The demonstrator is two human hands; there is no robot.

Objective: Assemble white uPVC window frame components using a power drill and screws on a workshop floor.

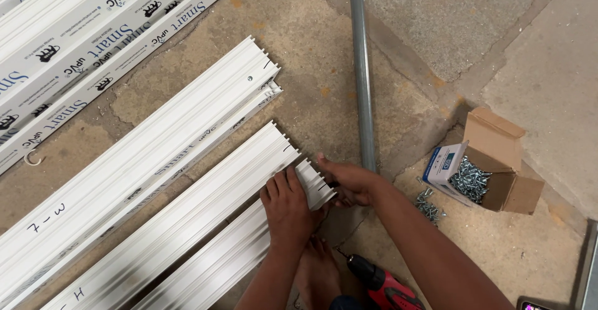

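I hold the nearest white window-frame profile (205, 254), lying on the concrete floor (324, 61), by its ribbed end, left hand (288, 207) flat on top, right hand (350, 182) closed around it; judged light, rigid, slippery.

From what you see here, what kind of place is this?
Probably a window or door frame workshop: long white plastic profiles lie on a rough concrete floor, beside an open box of screws and a red power drill.
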